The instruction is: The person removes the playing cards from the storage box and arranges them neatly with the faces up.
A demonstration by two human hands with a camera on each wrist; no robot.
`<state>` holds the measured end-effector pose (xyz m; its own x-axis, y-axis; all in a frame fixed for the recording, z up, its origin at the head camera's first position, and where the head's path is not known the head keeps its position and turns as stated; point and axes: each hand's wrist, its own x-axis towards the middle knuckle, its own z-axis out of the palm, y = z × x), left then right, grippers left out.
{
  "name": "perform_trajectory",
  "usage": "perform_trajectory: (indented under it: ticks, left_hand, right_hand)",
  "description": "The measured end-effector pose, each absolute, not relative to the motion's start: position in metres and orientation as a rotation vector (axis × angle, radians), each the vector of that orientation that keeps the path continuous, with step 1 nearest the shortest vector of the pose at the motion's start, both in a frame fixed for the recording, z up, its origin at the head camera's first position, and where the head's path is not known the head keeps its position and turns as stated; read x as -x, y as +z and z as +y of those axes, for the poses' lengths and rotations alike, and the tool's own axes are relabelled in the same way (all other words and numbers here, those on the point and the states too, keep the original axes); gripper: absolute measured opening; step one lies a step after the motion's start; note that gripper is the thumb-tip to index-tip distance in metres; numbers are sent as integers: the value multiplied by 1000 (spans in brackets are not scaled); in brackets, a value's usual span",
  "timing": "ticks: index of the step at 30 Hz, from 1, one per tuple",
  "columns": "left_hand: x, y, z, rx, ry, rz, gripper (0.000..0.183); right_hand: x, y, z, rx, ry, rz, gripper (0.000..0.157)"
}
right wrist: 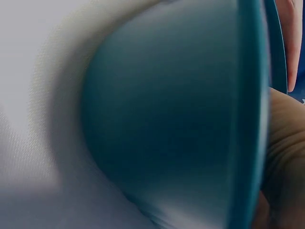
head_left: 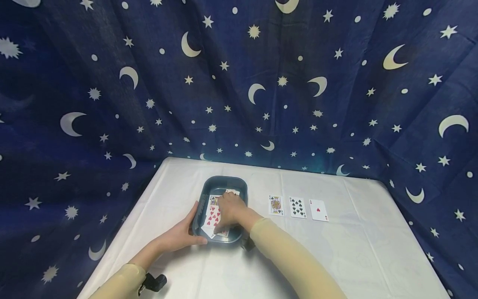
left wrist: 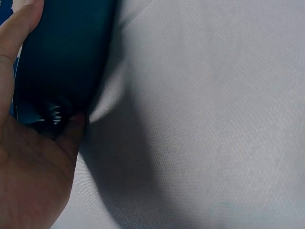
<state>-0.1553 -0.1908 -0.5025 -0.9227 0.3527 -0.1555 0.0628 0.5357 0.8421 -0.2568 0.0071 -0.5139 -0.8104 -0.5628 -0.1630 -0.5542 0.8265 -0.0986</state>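
Note:
A dark teal tray (head_left: pixel 239 182) lies on the white-covered table with several playing cards (head_left: pixel 213 216) inside, face up, hearts pips showing on one. My left hand (head_left: pixel 183 234) grips the tray's near left corner, thumb along the near end and fingers up the left side. In the left wrist view the same hand (left wrist: pixel 38 167) spans the tray's wall (left wrist: pixel 66 52). Over the tray's right rim reaches my right hand (head_left: pixel 232 211), fingers down on the cards; the palm hides whether it pinches one. The right wrist view is mostly filled by the tray's outer wall (right wrist: pixel 167 114).
Right of the tray, three face-up cards lie in a row: a king of spades (head_left: pixel 276 205), a ten of spades (head_left: pixel 298 207) and an ace of hearts (head_left: pixel 318 210). A dark blue curtain (head_left: pixel 231 95) with moons and stars hangs behind the table (head_left: pixel 336 257).

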Motion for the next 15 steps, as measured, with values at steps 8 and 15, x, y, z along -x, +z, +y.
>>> perform_trajectory:
  ticks: [8, 15]
  left_hand:
    - [156, -502, -191, -353, 1362, 2458, 119]
    - [155, -501, -192, -349, 1353, 2453, 120]
  right_hand:
    - [255, -510, 8, 885, -104, 2794, 99]
    - [254, -514, 6, 879, -169, 2781, 95]
